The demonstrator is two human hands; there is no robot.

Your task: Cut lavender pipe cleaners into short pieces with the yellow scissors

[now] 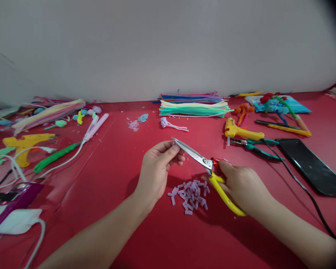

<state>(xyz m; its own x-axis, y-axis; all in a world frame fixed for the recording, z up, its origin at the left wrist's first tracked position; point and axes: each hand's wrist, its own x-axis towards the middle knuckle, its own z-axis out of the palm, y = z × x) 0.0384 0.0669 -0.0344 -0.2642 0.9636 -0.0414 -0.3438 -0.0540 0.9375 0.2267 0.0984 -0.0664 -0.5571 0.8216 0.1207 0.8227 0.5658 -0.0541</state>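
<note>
My right hand (242, 185) grips a pair of scissors (194, 154) with one yellow and one red handle, its metal blades pointing up and left. The blade tips reach the thumb and fingers of my left hand (159, 164), which are pinched together. Whatever sits in that pinch is too small or hidden to make out. Below the scissors, a loose pile of short pale purple cut pieces (192, 194) lies on the red table (100, 224). Beyond my hands rests a small pale purple pipe-cleaner piece (173, 124) with a curled head and two stems.
Bundled pipe cleaners (194, 108) lie along the wall. To the right are a yellow glue gun (240, 131), pliers (257, 147) and a black phone (312, 164) beside a black cable. Leftward lie another yellow glue gun (24, 144), a green-handled tool (56, 157) and a purple power strip (22, 200).
</note>
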